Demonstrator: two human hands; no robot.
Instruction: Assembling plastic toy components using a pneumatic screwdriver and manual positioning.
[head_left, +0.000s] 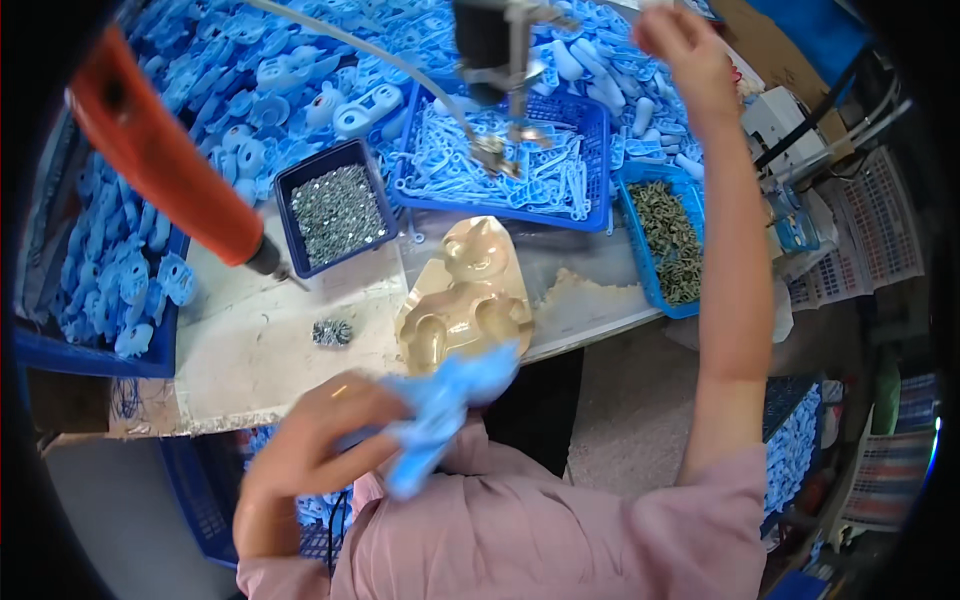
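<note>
My left hand (325, 430) is closed on a blue moulded plastic part (440, 415), blurred by motion, just in front of the table edge. Just beyond the part lies a cream-coloured moulded fixture (470, 285) with rounded hollows. My right hand (685, 55) is stretched far out to the upper right, beside a pile of light blue plastic pieces (600, 75). Its fingers look bent but are smeared and partly cut off by the picture's edge, so whether they hold anything cannot be made out.
An orange power screwdriver (165, 150) hangs at left, above a small cluster of metal bits (332, 333). Small metal parts fill a dark blue tray (280, 205); screws fill a light blue tray (650, 270). A blue basket (600, 130) holds thin pieces under a black-and-metal tool (490, 60).
</note>
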